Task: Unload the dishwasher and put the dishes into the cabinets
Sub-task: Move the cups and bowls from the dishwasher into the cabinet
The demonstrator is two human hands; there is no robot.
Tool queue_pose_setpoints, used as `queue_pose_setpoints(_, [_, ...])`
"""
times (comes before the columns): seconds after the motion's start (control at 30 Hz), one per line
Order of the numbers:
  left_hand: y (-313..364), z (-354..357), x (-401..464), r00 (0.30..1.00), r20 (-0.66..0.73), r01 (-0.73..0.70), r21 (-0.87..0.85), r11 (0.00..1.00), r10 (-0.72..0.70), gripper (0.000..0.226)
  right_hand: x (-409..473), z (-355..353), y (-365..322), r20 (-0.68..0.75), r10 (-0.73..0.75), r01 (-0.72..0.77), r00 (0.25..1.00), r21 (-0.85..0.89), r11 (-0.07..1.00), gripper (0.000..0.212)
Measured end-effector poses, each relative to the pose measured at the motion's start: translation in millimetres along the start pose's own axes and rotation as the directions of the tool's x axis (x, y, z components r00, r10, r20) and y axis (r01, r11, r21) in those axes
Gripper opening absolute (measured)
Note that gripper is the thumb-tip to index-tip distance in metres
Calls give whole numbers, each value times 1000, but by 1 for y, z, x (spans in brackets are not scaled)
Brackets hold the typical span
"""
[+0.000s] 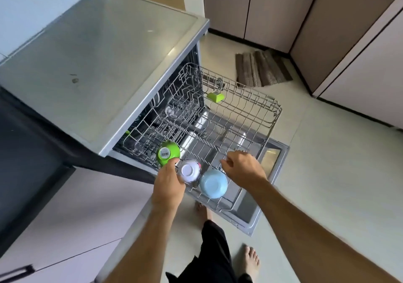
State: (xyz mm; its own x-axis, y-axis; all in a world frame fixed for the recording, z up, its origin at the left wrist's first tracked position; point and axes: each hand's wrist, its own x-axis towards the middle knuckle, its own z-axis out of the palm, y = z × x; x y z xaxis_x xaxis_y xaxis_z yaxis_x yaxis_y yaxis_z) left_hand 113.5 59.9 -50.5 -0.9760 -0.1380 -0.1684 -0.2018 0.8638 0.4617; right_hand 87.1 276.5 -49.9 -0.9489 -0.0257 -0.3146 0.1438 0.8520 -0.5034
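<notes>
My left hand (169, 184) curls its fingers round the white bowl (189, 171), which sits upside down at the near edge of the pulled-out wire rack (250, 112); its smooth round foot faces up and a patterned rim peeks out, too blurred to read. My right hand (244, 169) hovers over the rack with fingers loosely bent, holding nothing. Three bowls stand inverted in a row: a glossy green bowl (168, 153) with a barcode sticker on its base, the white one, and a matte pale-blue bowl (213, 183) just beside it. The rack is thin grey wire, with one green plastic clip (216, 96) on its far rail. Deeper inside the dishwasher (178, 99) something glassy shows, hard to make out. A ribbed brown mat (261, 69) lies on the tiled floor (327, 184). Both my bare feet show below, partly cut off.
</notes>
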Motion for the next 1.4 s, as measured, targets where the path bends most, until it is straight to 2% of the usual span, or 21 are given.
queue_pose_setpoints(0.13, [-23, 16, 31, 998, 63, 8, 42, 999, -11, 54, 34, 31, -8, 67, 101, -110, 993, 139, 984, 24])
queue_pose_setpoints(0.23, [-38, 28, 51, 996, 75, 42, 59, 997, -46, 56, 57, 62, -18, 132, 80, -103, 988, 186, 977, 15])
queue_pose_setpoints(0.4, [-59, 47, 94, 985, 140, 82, 109, 991, -97, 66, 80, 111, -24, 284, -47, 46, 958, 8, 999, 49])
queue_pose_setpoints(0.53, [-73, 63, 128, 976, 217, -87, 319, 944, 17, 72, 96, 153, -28, 391, -183, 227, 902, -69, 972, 77])
queue_pose_setpoints(0.63, [-82, 76, 153, 972, 232, -57, 347, 936, -27, 88, 106, 178, -33, 446, -291, 404, 846, -182, 896, 73])
queue_pose_setpoints(0.7, [-91, 86, 166, 969, 230, 5, 361, 932, -94, 99, 114, 190, -32, 470, -284, 419, 836, -212, 883, 72])
queue_pose_setpoints(0.8, [-104, 98, 177, 951, 262, 38, 421, 906, -161, 108, 124, 198, -30, 514, -255, 422, 819, -237, 875, 84])
queue_pose_setpoints(0.93, [-117, 114, 186, 951, 262, 38, 426, 904, -163, 119, 132, 201, -24, 522, -287, 462, 803, -241, 854, 93])
queue_pose_setpoints(1.03, [-118, 119, 191, 945, 250, 90, 416, 905, -209, 119, 134, 205, -20, 504, -307, 472, 807, -238, 849, 91])
queue_pose_setpoints(1.2, [-118, 117, 195, 919, 272, 181, 352, 918, -285, 110, 128, 195, -20, 471, -347, 491, 811, -227, 841, 102])
queue_pose_setpoints(1.3, [-110, 103, 189, 933, 239, 179, 341, 923, -270, 110, 118, 169, -17, 456, -306, 419, 836, -169, 892, 102])
queue_pose_setpoints(1.4, [-93, 80, 175, 948, 196, 180, 324, 929, -251, 115, 107, 133, -14, 371, -189, 236, 909, -84, 968, 104])
